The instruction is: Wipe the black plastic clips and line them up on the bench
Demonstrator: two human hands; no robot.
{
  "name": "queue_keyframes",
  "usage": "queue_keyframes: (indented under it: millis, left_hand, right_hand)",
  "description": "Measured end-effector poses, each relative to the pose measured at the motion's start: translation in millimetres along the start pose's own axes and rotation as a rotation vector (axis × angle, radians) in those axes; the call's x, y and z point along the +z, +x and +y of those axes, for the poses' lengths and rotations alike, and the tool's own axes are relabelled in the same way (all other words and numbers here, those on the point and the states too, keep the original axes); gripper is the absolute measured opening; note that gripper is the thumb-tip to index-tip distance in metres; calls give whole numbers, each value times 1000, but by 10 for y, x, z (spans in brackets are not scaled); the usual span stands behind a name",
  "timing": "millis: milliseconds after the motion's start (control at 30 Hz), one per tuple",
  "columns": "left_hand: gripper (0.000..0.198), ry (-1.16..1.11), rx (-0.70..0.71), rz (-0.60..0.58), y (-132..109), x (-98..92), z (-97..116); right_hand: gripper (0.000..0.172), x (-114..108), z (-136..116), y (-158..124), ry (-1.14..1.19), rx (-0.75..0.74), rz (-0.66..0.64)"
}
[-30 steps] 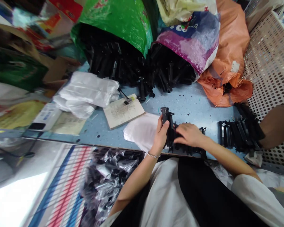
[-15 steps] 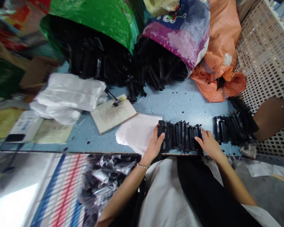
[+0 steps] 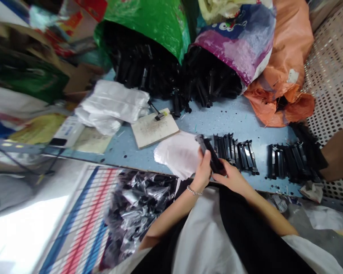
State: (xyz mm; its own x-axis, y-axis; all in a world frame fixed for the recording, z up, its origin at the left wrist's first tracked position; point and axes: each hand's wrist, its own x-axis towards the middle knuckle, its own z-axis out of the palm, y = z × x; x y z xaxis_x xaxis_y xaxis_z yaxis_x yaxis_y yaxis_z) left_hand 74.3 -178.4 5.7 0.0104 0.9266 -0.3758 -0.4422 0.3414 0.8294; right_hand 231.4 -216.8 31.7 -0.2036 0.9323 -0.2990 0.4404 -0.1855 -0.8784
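Note:
A long black plastic part (image 3: 209,151), maybe more than one pressed together, is held tilted above the table's front edge. My left hand (image 3: 202,170) is closed around its left side, the thumb lying along it. At its lower right end, my right hand (image 3: 231,178) grips it with thumb and fingers. Just beyond my right hand stands a row of similar black parts (image 3: 242,154) on the blue table. To the left, a stack of thin white plastic bags (image 3: 178,152) lies partly behind my left hand.
A second row of black parts (image 3: 288,161) sits at the right beside a perforated crate (image 3: 331,83). Behind are a green sack (image 3: 148,23), a purple sack (image 3: 225,45) and an orange sack (image 3: 291,68). A board (image 3: 154,128) and folded clear bags (image 3: 114,102) lie left.
My hands have left the two ends of the row and come together, lifting black plastic from its left end. The row is now shorter. The view has shifted left.

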Motion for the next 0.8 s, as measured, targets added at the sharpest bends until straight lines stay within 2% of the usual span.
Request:
queue_keyframes:
  millis: [67, 167, 233, 300, 367, 433, 500, 633, 700, 800]
  left_hand:
    - [51, 243, 175, -85, -17, -140, 27]
    - [40, 695, 431, -37, 94, -503, 67]
    - [25, 964, 537, 14, 222, -741, 79]
    - [12, 1135, 562, -27, 354, -912, 92]
    - [19, 1166, 519, -109, 460, -1015, 126]
    - [21, 1090, 463, -148, 522, -1074, 187]
    - [15, 987, 393, -118, 541, -1108, 248]
    - [7, 860, 259, 1, 519, -1137, 280]
    - [14, 872, 310, -5, 511, -1156, 252]
    - [28, 961, 457, -107, 511, -1204, 207]
  right_hand:
    - [53, 157, 18, 47, 214, 64, 15]
    - [46, 182, 107, 150, 565, 120, 64]
    - [41, 148, 133, 210, 721, 126, 70]
    - [37, 140, 116, 255, 809, 139, 52]
    - [36, 173, 74, 280, 859, 151, 44]
    - [35, 232, 35, 273, 897, 144, 39]
    - [31, 301, 22, 231, 943, 150, -5]
    - [32, 460, 111, 114, 1094, 265, -241]
    - [31, 535, 201, 84, 1171, 385, -321]
    - [30, 586, 311, 67, 1246, 537, -311]
